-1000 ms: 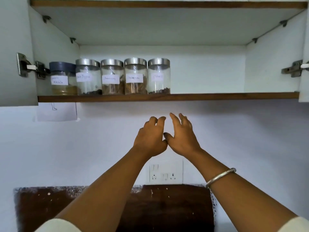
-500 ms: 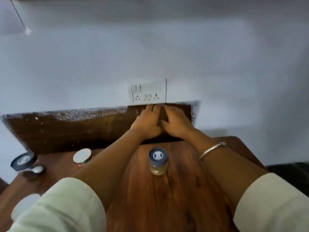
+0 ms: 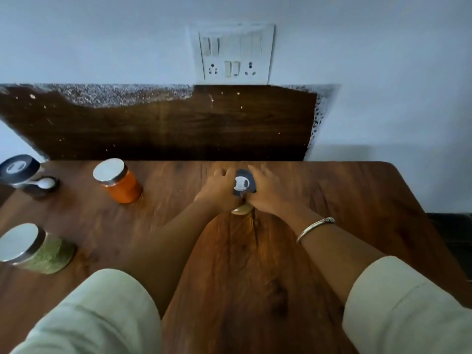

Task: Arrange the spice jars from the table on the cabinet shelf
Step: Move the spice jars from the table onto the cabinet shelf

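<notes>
A small spice jar with a dark blue lid (image 3: 242, 182) and yellowish contents stands mid-table. My left hand (image 3: 217, 191) and my right hand (image 3: 268, 191) wrap its two sides, touching it. Left of them stands an orange-filled jar with a silver lid (image 3: 118, 183). A green-filled jar with a silver lid (image 3: 33, 249) sits near the left edge. A dark-lidded jar (image 3: 18, 171) stands at the far left, with a small white-capped item (image 3: 44, 183) beside it. The cabinet shelf is out of view.
The wooden table (image 3: 255, 277) ends at its right edge near a dark object on the floor. A dark wooden backboard (image 3: 178, 129) and a white switch and socket plate (image 3: 235, 54) are on the wall behind.
The view dropped from the cabinet shelf to the table. Both hands came down from below the shelf and closed around the blue-lidded jar.
</notes>
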Tool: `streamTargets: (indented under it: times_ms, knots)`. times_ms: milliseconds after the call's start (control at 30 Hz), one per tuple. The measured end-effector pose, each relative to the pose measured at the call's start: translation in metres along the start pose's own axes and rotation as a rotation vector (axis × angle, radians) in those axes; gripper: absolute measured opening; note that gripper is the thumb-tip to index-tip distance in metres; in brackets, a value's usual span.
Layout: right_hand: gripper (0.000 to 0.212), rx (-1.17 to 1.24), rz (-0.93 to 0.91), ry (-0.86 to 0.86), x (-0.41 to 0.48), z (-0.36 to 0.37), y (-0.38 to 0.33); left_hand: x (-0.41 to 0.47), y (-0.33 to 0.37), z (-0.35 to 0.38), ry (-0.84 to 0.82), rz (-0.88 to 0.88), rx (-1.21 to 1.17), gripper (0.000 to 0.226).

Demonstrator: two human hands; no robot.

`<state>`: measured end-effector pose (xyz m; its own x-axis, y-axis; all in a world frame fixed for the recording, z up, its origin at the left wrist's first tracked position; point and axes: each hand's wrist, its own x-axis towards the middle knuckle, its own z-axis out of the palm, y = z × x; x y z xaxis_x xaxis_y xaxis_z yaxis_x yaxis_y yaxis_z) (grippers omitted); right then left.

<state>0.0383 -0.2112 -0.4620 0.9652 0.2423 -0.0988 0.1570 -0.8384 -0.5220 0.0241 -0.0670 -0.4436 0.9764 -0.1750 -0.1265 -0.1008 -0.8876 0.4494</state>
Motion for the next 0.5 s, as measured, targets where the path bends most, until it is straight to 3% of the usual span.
streamTargets:
  times_ms: [200,500]
  knots:
    - [0.093,0.022,0.003,-0.081,0.011,0.03,0.016,0.001,-0.018,0.032,-0.069,-0.078,-0.03,0.09]
    - [0.066,0.084,-0.051,0.002,0.01,0.036,0.02,0.001,-0.018,0.04,-0.017,-0.063,-0.078,0.085]
